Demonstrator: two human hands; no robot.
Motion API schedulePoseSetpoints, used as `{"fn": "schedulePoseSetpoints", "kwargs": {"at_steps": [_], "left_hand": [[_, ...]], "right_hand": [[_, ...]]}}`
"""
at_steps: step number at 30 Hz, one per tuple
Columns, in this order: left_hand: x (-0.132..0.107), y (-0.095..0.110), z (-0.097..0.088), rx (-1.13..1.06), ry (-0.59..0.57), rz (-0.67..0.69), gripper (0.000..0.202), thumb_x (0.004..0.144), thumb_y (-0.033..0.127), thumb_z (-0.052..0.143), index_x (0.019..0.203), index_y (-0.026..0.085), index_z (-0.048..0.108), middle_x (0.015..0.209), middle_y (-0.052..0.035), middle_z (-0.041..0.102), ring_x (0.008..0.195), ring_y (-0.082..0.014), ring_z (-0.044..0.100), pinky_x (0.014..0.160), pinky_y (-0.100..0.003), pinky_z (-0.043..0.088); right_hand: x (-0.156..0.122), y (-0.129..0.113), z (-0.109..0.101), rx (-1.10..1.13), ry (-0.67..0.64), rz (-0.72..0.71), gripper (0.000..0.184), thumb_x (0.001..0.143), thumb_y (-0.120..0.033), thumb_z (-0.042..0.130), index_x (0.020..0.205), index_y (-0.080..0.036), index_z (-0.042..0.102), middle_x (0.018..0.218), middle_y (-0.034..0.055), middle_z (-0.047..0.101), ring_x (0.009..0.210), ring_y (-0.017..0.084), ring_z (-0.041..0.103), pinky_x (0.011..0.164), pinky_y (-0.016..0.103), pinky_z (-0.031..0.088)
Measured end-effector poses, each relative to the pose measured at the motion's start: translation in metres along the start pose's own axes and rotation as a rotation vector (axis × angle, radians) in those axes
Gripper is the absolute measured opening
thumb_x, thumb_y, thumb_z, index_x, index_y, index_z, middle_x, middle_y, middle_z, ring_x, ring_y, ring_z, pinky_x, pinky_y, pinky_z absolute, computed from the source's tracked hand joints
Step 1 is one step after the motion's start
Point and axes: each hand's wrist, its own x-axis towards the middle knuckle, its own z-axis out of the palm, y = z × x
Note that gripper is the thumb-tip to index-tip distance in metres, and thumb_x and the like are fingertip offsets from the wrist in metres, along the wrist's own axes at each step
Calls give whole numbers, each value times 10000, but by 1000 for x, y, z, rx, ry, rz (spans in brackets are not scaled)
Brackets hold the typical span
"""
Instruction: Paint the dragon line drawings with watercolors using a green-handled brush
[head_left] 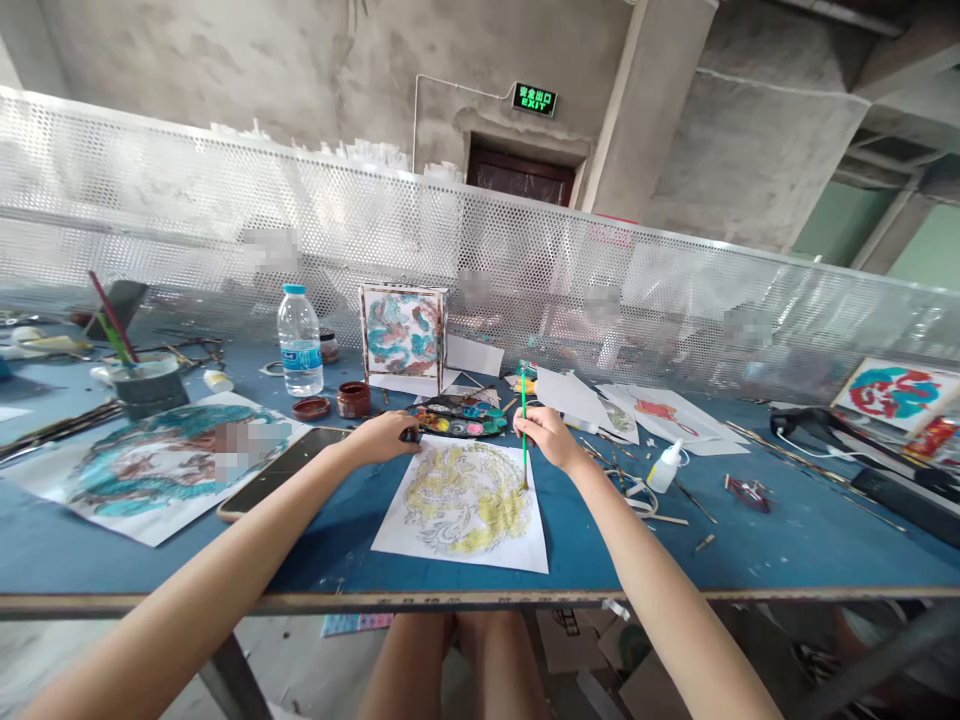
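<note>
My right hand (544,437) grips a slim green paintbrush (523,400), held upright. Its dark bristles reach the right part of a white sheet with a line drawing (469,510), coloured in patches of yellow. At the sheet's upper left corner rests my left hand (384,436), thumb and forefinger apart, next to the paint palette (472,429). Dark material shows between those fingers; whether it belongs to the palette I cannot tell. The palette holds several colours and lies just behind the sheet. Under my left forearm is a phone (281,472).
Left are a turquoise and brown painting (161,460), a brush-washing cup (148,385) and a water bottle (299,345). A brown paint jar (353,400) and framed painting (405,338) stand behind. Right lie loose papers (675,415), a glue bottle (664,467) and twigs. A perforated metal screen (525,270) closes the back.
</note>
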Motion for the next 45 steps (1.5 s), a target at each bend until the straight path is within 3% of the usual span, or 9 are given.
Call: {"fn": "schedulePoseSetpoints", "kwargs": {"at_steps": [4, 16, 20, 25, 29, 34, 38, 42, 45], "left_hand": [[0, -2, 2, 9, 2, 4, 302, 727, 444, 549, 867, 188, 628, 918, -86, 633, 863, -242, 580, 712, -290, 439], [1, -2, 2, -17, 7, -4, 268, 718, 422, 561, 848, 199, 633, 894, -71, 633, 846, -232, 579, 715, -289, 440], [1, -3, 3, -16, 13, 5, 278, 720, 427, 559, 852, 195, 634, 898, -74, 632, 846, -232, 580, 716, -289, 439], [1, -4, 3, -7, 3, 16, 290, 730, 434, 551, 861, 188, 632, 899, -81, 631, 842, -236, 581, 717, -295, 438], [1, -4, 3, -25, 7, 8, 306, 721, 451, 556, 868, 195, 637, 907, -79, 634, 851, -238, 582, 710, -288, 441], [1, -4, 2, -21, 3, 3, 282, 719, 435, 557, 853, 201, 638, 893, -72, 637, 839, -232, 582, 714, -287, 442], [1, -3, 2, -7, 11, 12, 275, 714, 430, 561, 838, 197, 636, 903, -73, 640, 854, -235, 582, 709, -283, 440], [0, -2, 1, 6, 8, 15, 283, 730, 430, 548, 855, 189, 628, 907, -82, 634, 849, -235, 580, 696, -285, 435], [0, -2, 1, 27, -8, 24, 285, 738, 429, 544, 860, 184, 622, 906, -86, 634, 848, -235, 580, 701, -287, 435]], "right_hand": [[0, -3, 2, 71, -109, 44, 280, 812, -326, 452, 599, -153, 501, 530, -31, 432, 463, 83, 423, 479, 213, 311], [0, -3, 2, 95, -45, 52, 260, 794, -301, 468, 583, -153, 508, 490, -39, 418, 431, 74, 396, 446, 204, 280], [0, -6, 3, 127, -158, 82, 242, 786, -280, 465, 591, -149, 522, 484, -35, 430, 430, 82, 426, 444, 205, 300], [-1, -7, 2, 71, -81, 64, 258, 784, -282, 476, 564, -152, 509, 468, -39, 421, 426, 73, 413, 436, 197, 291], [-2, -6, 3, 112, -167, 117, 241, 786, -282, 468, 597, -149, 536, 466, -31, 454, 414, 84, 445, 425, 201, 313], [-2, -6, 4, 76, -102, 90, 256, 778, -280, 479, 562, -148, 521, 442, -39, 436, 404, 73, 431, 422, 192, 300], [-1, -9, 7, 159, -224, 114, 229, 776, -273, 469, 603, -144, 546, 492, -24, 490, 418, 85, 477, 437, 202, 342], [-1, -8, 7, 125, -134, 66, 252, 774, -275, 484, 568, -141, 537, 460, -32, 464, 393, 71, 443, 415, 190, 316], [-2, -7, 6, 138, -179, 100, 243, 769, -278, 490, 582, -137, 552, 469, -26, 488, 390, 77, 460, 412, 195, 333]]}}
